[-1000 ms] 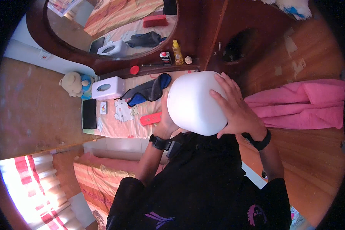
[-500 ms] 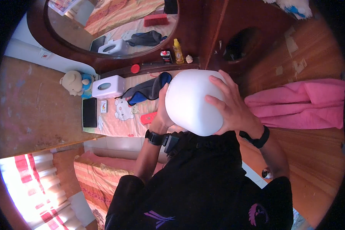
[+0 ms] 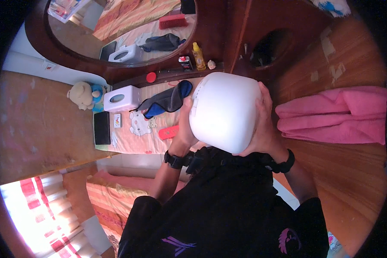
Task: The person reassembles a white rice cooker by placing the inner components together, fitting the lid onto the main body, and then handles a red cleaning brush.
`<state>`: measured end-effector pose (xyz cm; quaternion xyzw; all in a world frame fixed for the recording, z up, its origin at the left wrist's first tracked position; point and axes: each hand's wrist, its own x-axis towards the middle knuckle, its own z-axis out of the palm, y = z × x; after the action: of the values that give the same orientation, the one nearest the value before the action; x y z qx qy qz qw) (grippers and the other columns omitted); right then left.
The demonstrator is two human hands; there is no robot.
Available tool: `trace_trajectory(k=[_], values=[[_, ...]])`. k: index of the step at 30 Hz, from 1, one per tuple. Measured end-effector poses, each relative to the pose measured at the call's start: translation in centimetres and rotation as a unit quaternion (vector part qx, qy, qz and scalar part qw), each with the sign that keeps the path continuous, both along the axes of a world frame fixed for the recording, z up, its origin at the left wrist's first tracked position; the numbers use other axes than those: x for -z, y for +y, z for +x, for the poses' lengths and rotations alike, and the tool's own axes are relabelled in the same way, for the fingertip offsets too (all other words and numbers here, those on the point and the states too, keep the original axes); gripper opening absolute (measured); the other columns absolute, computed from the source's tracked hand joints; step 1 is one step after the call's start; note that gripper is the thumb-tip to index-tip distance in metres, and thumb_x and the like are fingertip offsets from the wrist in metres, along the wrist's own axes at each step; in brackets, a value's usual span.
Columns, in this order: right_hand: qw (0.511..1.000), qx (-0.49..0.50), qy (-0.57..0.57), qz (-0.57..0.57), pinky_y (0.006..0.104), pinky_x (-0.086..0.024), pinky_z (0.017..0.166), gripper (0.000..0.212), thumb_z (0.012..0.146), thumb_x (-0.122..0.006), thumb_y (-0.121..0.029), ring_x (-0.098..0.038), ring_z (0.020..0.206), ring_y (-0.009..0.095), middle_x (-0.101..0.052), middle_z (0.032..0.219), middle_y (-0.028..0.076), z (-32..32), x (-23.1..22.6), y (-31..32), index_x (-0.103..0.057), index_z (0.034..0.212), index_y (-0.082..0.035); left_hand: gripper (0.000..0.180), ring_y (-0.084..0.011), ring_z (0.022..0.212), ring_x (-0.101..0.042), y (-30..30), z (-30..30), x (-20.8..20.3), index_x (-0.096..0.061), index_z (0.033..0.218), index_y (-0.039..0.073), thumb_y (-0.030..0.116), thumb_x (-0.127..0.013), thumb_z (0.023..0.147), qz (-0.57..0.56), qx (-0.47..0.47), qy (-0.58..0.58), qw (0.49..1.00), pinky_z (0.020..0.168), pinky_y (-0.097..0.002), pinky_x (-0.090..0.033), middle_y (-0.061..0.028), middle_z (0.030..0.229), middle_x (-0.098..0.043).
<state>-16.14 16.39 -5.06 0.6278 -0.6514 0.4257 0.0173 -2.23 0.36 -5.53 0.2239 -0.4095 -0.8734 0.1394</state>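
Between my two hands, held up over the front of a black shirt, is a white rounded device [image 3: 225, 112]. Its smooth, glossy body has small slots or marks along the left edge; its exact kind is unclear. My left hand [image 3: 186, 129] is closed against the left side, thumb near those marks. The right side and lower corner rest in my right hand [image 3: 265, 124], its fingers curved round and partly hidden behind the body. Just left of the device, a grey and blue cloth [image 3: 165, 101] lies on the dressing table, and a red flat object [image 3: 168, 132] is close to my left wrist.
The table's patterned pink cover [image 3: 135, 144] carries a white tissue box [image 3: 122, 98], a black flat panel [image 3: 102, 128] and a plush toy [image 3: 85, 95]. A yellow bottle [image 3: 198, 56] stands on the ledge under the mirror [image 3: 129, 30]. Pink towels [image 3: 333, 115] hang at right.
The device has turned a little, bringing the marks on its left edge into view. My right hand has slid from its front face down to its right side.
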Motion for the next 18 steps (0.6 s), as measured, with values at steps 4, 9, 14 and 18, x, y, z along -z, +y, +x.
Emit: trace_trajectory(k=[4,9,14,18], values=[[0.991,0.036,-0.118,0.053,0.0499,-0.021,0.105,0.136,0.042,-0.082,-0.051,-0.015,0.132,0.036,-0.005,0.144,0.018,0.6,-1.0,-0.1,0.003,0.139,-0.009,0.08,-0.0263,0.109,-0.052,0.7,0.2,0.0,-0.032,0.132,-0.002,0.062,-0.036,0.083,-0.051,0.013,0.002,0.999,0.088,-0.0349,-0.045,-0.0188,0.124,-0.047],[0.786,-0.052,-0.612,-0.069,0.0419,-0.027,0.104,0.111,0.056,-0.073,-0.05,-0.03,0.127,0.028,-0.025,0.14,0.014,1.7,2.1,-0.2,-0.015,0.139,-0.004,0.097,-0.0329,0.125,-0.03,1.2,-1.1,1.0,-0.026,0.136,-0.002,0.069,-0.045,0.073,-0.426,-0.043,0.068,0.901,0.101,-0.0399,-0.027,-0.0225,0.136,-0.028],[0.638,-0.099,-0.764,0.016,0.038,-0.032,0.102,0.102,0.063,-0.065,-0.064,-0.037,0.123,0.023,-0.035,0.135,0.011,0.9,1.4,0.8,-0.024,0.136,-0.004,0.104,-0.0401,0.127,-0.024,-0.2,-1.1,1.7,-0.026,0.138,0.003,0.073,-0.049,0.065,-0.614,-0.019,0.125,0.779,0.101,-0.0467,-0.023,-0.0274,0.136,-0.021],[0.629,-0.034,-0.775,0.044,0.0372,-0.031,0.102,0.109,0.06,-0.062,-0.071,-0.036,0.124,0.022,-0.035,0.136,0.011,0.4,1.4,1.4,-0.023,0.136,-0.004,0.108,-0.037,0.128,-0.023,0.0,-1.3,0.3,-0.02,0.139,0.001,0.073,-0.05,0.064,-0.583,0.0,0.127,0.803,0.103,-0.0455,-0.021,-0.0243,0.138,-0.019]])
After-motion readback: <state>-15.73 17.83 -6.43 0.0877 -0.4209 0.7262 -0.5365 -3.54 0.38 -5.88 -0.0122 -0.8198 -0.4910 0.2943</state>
